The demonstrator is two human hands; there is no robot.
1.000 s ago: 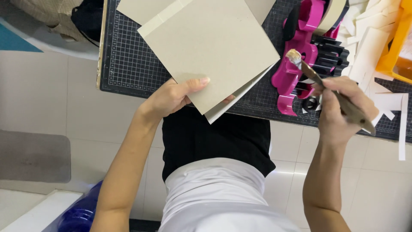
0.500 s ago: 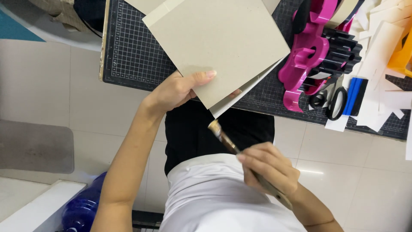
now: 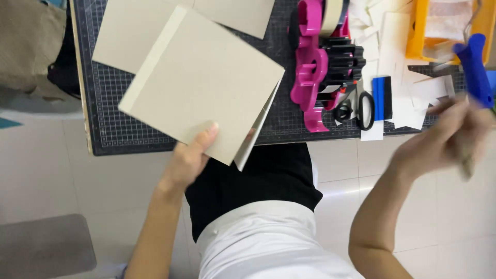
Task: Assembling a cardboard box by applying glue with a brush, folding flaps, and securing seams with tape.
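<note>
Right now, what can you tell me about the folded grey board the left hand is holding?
The folded grey board looks like thick, plain greyish-beige cardboard, two square panels joined along a narrow spine at its upper left. It lies tilted on the dark gridded cutting mat, its lower corner jutting past the mat's near edge, panels slightly parted there. The left hand grips that corner, thumb on top. Another flat board lies partly beneath it.

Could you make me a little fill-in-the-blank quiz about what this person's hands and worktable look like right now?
1. The left hand grips a grey ___ board book.
2. The tape dispenser is ___ in colour.
3. The scissors have ___ handles.
4. The right hand looks ___ from motion.

Missing words: cardboard; pink; black; blurred
</note>
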